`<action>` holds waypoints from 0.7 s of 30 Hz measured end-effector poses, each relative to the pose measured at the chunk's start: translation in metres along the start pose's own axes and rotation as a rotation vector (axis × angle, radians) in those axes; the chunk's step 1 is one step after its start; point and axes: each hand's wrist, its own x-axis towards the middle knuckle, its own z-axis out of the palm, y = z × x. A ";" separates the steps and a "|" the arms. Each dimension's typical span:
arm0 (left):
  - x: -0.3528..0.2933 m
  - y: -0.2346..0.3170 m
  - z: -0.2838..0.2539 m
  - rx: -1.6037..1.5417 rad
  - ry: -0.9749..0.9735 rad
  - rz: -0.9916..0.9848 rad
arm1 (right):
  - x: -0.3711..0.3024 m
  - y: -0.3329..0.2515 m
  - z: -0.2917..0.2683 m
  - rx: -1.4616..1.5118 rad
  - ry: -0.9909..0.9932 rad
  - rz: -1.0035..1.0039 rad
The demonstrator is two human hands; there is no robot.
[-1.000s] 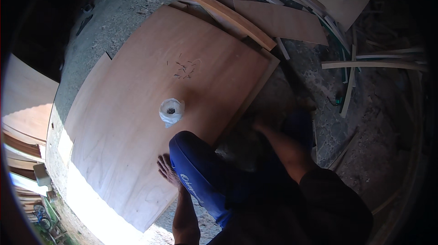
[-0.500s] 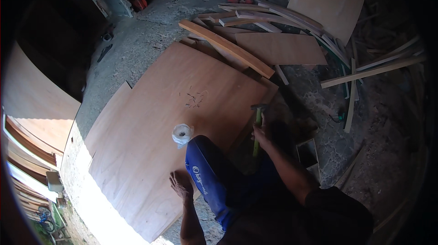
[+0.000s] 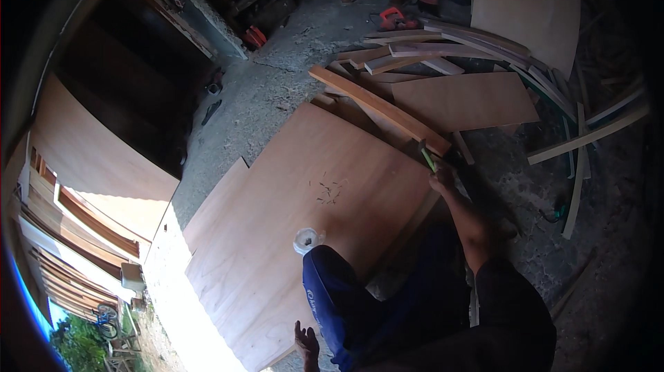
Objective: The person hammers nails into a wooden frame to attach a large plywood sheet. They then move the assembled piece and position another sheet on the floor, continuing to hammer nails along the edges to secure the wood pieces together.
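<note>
My right hand (image 3: pixel 443 179) is closed around the green handle of a hammer (image 3: pixel 429 159), near the far right corner of a large plywood sheet (image 3: pixel 256 233). The hammer's head points away from me, toward a long wooden beam (image 3: pixel 380 110). Close to the sheet's near edge, my left hand (image 3: pixel 306 344) holds nothing, its fingers apart. Several loose nails (image 3: pixel 328 191) lie scattered on the plywood. A whitish round container or bag (image 3: pixel 305 240) with a dark middle sits beside my knee; what is inside is too small to make out.
Beyond the beam lie a smaller plywood piece (image 3: pixel 467 102) and several wood strips (image 3: pixel 415 49). A red tool (image 3: pixel 394 17) rests behind them. One tall panel (image 3: pixel 529 5) leans at the back right. Sunlit boards (image 3: pixel 104 157) stand at the left by a dark doorway.
My right hand has carried the hammer away from me, over the sheet's far right corner. The left hand has come off the plywood toward me. The whole view has shifted.
</note>
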 end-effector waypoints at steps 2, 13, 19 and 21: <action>-0.006 0.013 -0.022 0.044 0.178 0.092 | 0.002 0.005 0.021 0.103 -0.033 0.018; 0.053 0.129 -0.017 -0.422 0.294 0.271 | 0.013 0.011 0.049 -0.142 0.204 -0.106; 0.119 0.187 0.025 -0.666 0.163 0.513 | -0.002 0.011 0.036 -0.108 -0.001 0.023; 0.140 0.206 0.045 -0.657 0.101 0.457 | -0.013 0.012 0.030 -0.095 -0.006 0.064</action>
